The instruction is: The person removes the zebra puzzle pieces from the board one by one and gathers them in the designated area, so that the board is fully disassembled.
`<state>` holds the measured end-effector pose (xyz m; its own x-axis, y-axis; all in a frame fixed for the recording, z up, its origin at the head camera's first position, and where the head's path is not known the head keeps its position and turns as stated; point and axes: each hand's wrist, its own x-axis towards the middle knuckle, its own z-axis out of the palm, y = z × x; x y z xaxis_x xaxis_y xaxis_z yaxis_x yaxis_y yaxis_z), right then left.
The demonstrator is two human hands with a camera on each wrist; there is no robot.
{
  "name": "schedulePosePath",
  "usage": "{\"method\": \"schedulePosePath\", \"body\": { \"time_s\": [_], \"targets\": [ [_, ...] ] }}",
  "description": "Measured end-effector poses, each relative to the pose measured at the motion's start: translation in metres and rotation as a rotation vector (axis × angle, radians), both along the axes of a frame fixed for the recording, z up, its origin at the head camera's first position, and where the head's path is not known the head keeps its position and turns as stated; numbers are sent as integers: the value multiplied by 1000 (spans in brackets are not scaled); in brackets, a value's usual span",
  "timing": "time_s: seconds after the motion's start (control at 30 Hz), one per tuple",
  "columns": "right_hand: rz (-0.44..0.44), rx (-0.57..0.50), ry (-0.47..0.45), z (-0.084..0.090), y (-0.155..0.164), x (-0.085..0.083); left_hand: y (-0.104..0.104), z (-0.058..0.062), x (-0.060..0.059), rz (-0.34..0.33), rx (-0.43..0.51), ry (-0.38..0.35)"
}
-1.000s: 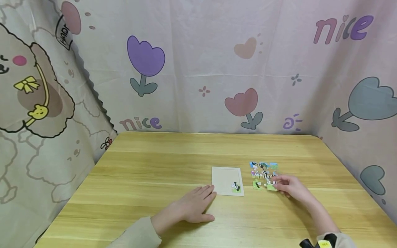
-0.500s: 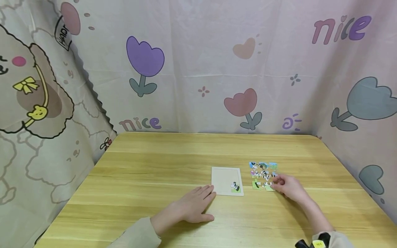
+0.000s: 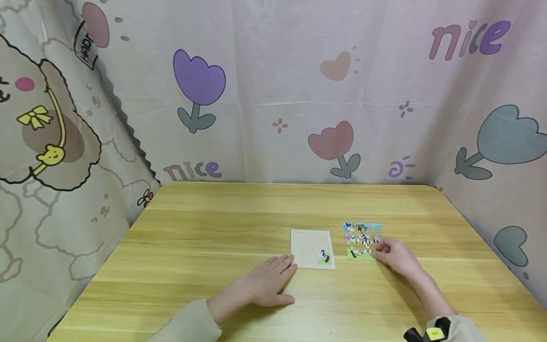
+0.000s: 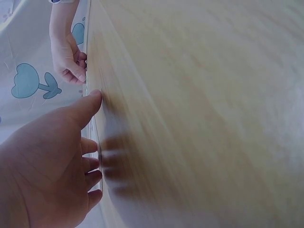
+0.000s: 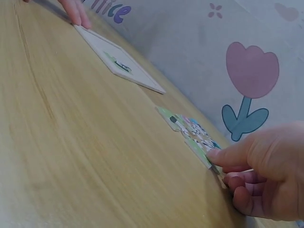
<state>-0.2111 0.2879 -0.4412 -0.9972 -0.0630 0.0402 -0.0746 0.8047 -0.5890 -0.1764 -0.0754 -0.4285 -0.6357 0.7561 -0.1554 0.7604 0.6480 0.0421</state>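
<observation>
The right hand (image 3: 395, 256) has crept a touch leftward along the table (image 3: 213, 237), fingertips pinching the near corner of the loose puzzle pieces (image 3: 362, 240), while the left hand (image 3: 267, 285) stays flat, fingers straight, touching the puzzle tray (image 3: 309, 247).

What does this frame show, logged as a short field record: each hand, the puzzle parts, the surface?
left hand: flat on the table, fingertips at the near-left corner of the puzzle tray
right hand: fingers curled at the near-right piece of the loose puzzle pieces; actual grip unclear
puzzle tray: pale, lying flat, one piece seated in its near-right corner
loose puzzle pieces: laid close together right of the tray
table: light wood
backdrop: tulip-print cloth
</observation>
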Motion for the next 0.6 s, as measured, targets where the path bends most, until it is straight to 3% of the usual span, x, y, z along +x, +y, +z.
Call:
{"method": "schedulePosePath", "body": {
  "time_s": [0.27, 0.6],
  "targets": [
    [-5, -30, 47, 5, -10, -3, 0, -1, -1, -2, 2, 8],
    [119, -143, 32, 14, -49, -13, 0, -1, -1, 4, -10, 11]
  ]
}}
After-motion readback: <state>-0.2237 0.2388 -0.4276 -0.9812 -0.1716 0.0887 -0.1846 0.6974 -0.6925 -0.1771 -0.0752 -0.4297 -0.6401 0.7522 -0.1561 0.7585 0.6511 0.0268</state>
